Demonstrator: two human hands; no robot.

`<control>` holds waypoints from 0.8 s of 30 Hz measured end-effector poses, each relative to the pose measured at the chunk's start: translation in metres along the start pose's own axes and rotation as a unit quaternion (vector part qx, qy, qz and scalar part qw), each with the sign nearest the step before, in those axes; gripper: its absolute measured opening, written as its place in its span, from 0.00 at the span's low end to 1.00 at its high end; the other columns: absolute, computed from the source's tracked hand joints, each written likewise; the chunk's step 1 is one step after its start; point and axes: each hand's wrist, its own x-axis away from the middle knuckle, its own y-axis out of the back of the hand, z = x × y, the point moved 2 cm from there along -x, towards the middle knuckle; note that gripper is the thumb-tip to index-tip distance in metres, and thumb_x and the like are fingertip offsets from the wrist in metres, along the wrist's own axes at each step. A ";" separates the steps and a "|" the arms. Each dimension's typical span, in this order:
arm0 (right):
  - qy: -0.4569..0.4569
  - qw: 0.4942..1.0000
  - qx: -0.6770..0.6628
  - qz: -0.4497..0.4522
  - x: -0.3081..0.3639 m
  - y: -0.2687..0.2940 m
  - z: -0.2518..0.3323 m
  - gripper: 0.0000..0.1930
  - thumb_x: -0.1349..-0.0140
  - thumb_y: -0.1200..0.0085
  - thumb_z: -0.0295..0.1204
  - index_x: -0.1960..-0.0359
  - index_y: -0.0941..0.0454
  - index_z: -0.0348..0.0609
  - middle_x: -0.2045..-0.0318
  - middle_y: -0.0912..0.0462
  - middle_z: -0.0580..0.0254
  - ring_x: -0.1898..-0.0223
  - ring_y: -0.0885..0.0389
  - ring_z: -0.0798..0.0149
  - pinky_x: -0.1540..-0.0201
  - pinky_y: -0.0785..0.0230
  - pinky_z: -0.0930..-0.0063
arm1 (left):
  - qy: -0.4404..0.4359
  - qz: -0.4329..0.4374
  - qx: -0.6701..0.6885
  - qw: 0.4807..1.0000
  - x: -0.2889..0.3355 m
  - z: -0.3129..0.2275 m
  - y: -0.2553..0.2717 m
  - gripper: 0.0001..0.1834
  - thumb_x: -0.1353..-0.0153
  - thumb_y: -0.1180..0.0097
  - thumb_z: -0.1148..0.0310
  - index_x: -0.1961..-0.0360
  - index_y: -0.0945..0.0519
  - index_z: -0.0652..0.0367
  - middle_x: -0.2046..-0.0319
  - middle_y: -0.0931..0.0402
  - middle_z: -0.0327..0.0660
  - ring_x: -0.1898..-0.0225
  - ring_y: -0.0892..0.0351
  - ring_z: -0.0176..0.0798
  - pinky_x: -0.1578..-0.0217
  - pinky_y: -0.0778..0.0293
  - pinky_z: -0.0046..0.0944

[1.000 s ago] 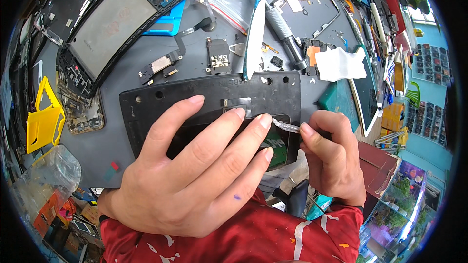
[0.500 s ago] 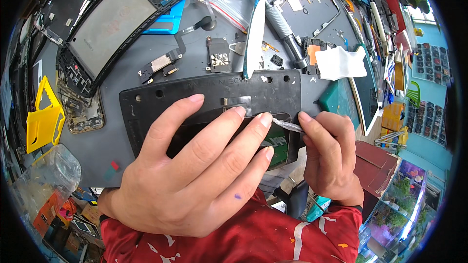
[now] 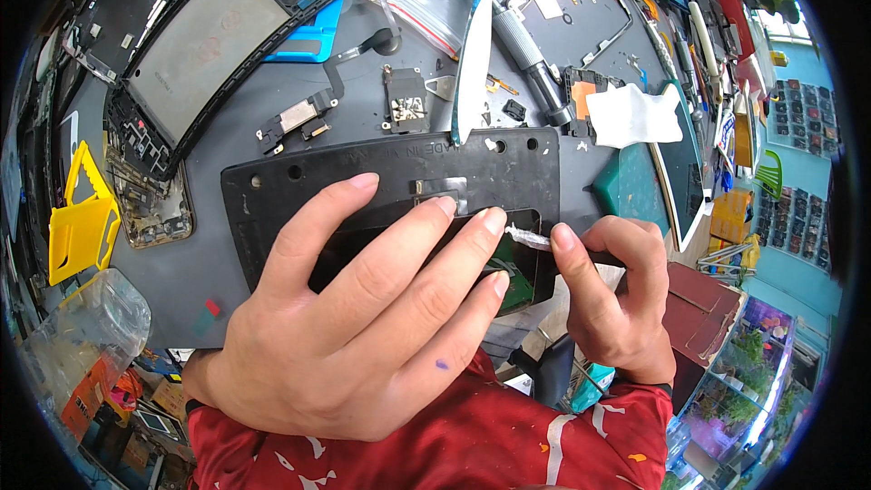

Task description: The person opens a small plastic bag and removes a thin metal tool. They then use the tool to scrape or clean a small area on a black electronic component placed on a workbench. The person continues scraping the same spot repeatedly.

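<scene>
A black plastic housing with screw holes along its far edge lies across the front of the grey work mat. My left hand rests on it, palm down with fingers spread, and covers much of its middle. Beyond those fingertips a dark opening in the housing shows part of a green circuit board. At the housing's right end my right hand pinches a slim tool with a whitish, crumpled-looking tip and what seems a dark handle. The tip points left, close to my left fingertips, over the opening's far edge.
Past the housing lie small phone parts, a blue-and-white blade-like strip and a metal-handled tool. A white pad sits at right, a yellow plastic piece at left, and an opened phone frame behind it.
My right thumb and fingers have shifted on the slim tool, and its dark rear part now shows behind them. The tip has moved slightly. My left hand and the housing stay nearly still.
</scene>
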 end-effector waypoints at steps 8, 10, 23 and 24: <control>0.015 1.000 -0.012 0.018 0.004 0.003 -0.002 0.31 0.48 0.27 0.17 0.37 0.08 0.37 0.49 0.21 0.49 0.62 0.21 0.60 0.66 0.29 0.67 | -0.001 0.002 0.002 1.000 0.000 0.000 0.001 0.16 0.38 0.26 0.63 0.48 0.06 0.38 0.35 0.08 0.39 0.36 0.12 0.46 0.31 0.20 0.62; 0.022 0.999 -0.012 0.025 0.005 0.002 -0.003 0.30 0.46 0.27 0.17 0.37 0.09 0.38 0.48 0.21 0.49 0.61 0.21 0.60 0.65 0.29 0.68 | 0.000 0.001 0.000 1.000 0.000 0.000 0.001 0.16 0.38 0.26 0.63 0.48 0.06 0.38 0.35 0.08 0.39 0.36 0.12 0.46 0.31 0.20 0.62; -0.006 0.998 -0.048 0.049 0.004 0.009 -0.002 0.29 0.44 0.25 0.18 0.37 0.09 0.39 0.47 0.20 0.50 0.60 0.19 0.59 0.62 0.28 0.65 | -0.004 -0.002 -0.006 1.000 0.000 0.000 0.000 0.16 0.37 0.27 0.63 0.48 0.06 0.38 0.35 0.08 0.39 0.36 0.12 0.46 0.31 0.21 0.61; -0.015 0.997 -0.051 0.050 0.004 0.009 -0.001 0.29 0.44 0.26 0.17 0.37 0.09 0.39 0.47 0.20 0.50 0.59 0.18 0.58 0.61 0.27 0.64 | -0.003 -0.003 -0.007 1.000 0.000 0.000 0.000 0.16 0.37 0.27 0.63 0.48 0.05 0.38 0.35 0.08 0.39 0.36 0.12 0.46 0.31 0.21 0.61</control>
